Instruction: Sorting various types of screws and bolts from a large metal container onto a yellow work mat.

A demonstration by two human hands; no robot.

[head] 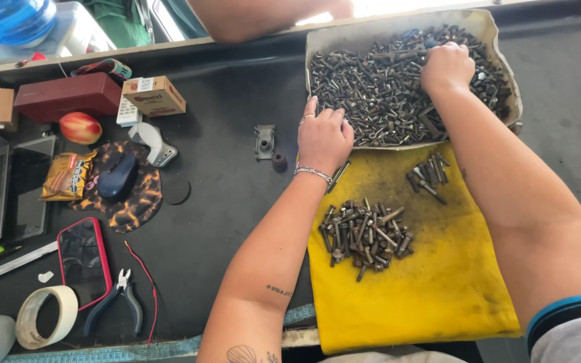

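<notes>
You're digging your right hand [446,67] into the bolts [384,87] in the tray [492,30], fingers curled under, grip unclear. Your left hand [324,138] is resting fingers-bent on the tray's near edge, holding nothing visible; sorted bolt pile [366,235] is lying on yellow cloth [432,296] just below your wrist.

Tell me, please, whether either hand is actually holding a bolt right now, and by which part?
It cannot be told. The right hand is curled down into the tray of bolts, hiding any grip. The left hand rests knuckles-up on the tray's near edge.

A yellow cloth [438,296] lies by grey-brown bolts [366,233], near a red-cased phone [83,261].
</notes>
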